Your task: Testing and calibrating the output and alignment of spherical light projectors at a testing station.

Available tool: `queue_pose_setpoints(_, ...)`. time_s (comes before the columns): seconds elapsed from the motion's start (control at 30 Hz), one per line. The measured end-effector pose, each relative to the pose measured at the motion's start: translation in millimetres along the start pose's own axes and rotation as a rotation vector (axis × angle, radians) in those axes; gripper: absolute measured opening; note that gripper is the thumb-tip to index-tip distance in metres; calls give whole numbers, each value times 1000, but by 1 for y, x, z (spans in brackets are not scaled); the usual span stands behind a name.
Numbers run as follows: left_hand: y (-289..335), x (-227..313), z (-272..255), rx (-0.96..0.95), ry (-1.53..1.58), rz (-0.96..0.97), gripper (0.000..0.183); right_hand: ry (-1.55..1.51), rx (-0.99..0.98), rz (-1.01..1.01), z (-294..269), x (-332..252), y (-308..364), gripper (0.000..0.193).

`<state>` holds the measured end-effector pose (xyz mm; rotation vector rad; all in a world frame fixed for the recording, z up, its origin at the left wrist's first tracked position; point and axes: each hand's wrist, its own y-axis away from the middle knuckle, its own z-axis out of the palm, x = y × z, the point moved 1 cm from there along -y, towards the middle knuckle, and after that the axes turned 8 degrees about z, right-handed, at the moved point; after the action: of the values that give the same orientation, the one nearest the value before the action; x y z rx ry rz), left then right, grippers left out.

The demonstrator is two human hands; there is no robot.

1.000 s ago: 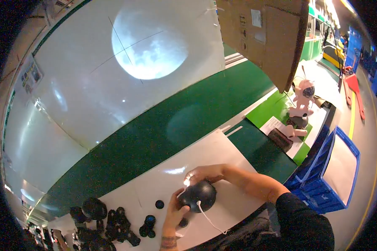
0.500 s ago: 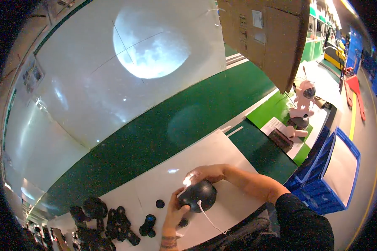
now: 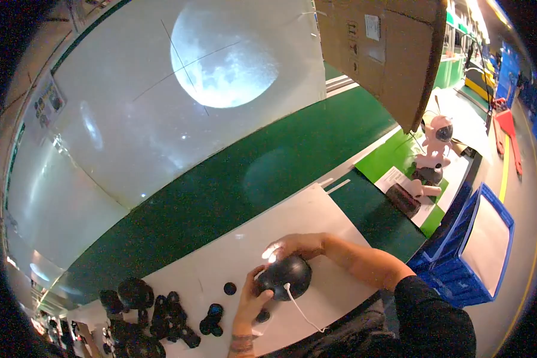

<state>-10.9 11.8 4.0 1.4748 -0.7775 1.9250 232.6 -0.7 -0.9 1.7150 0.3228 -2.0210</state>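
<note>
The pale moonlike disc (image 3: 227, 65) has slid slightly right against the thin dark crossed lines (image 3: 185, 64) on the smooth white panel (image 3: 113, 53), and its edge and mottled texture look crisper than half a second ago. The bright patch on the near white sheet has faded to a faint smear, and the whole view has shifted a little.

The black ball-shaped projector (image 3: 292, 275), a rounded shell with a soft sheen, sits on the white sheet (image 3: 334, 224) at the near middle, a thin white cable (image 3: 303, 312) curving from it. The left hand (image 3: 252, 300) is curled around its left side, thumb on the near face. The right hand (image 3: 298, 243) arches over the far side, fingers bent beside a glaring light (image 3: 272, 258); whether they pinch anything I cannot tell.

Just left of the left hand lies a small round black piece (image 3: 230, 289), then a lobed black part (image 3: 213, 319) and a heap of dark, rounded pieces (image 3: 131, 328).

Beyond stretches the flat green counter (image 3: 232, 179). To the right are a matte brown cardboard box (image 3: 382, 65), a pale astronaut figurine (image 3: 435, 140) with a dark rounded visor, and a ribbed blue plastic crate (image 3: 453, 277).
</note>
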Motion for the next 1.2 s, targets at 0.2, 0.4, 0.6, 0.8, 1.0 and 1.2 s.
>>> queue_pose_setpoints(0.2, -2, 1, 0, -10, -7, -29, 90, 139, -41, 116, 0, -6, -3, 46)
queue_pose_setpoints(0.4, -1, 1, 1, -18, 17, -31, 91, 145, -50, 39, -3, -2, -3, 45)
queue_pose_setpoints(0.6, -1, 5, 3, -5, -12, -13, 91, -135, -17, 75, 1, -4, 4, 47)
queue_pose_setpoints(0.8, -1, 2, 5, -1, 15, -10, 87, -96, -40, 50, -3, 9, -2, 50)
queue_pose_setpoints(1.0, 0, -1, 0, 0, 16, -29, 87, -2, 22, 162, 2, -2, 2, 48)
queue_pose_setpoints(1.2, 0, -1, 1, -6, 24, -17, 88, -28, 67, 168, 5, -8, 4, 46)
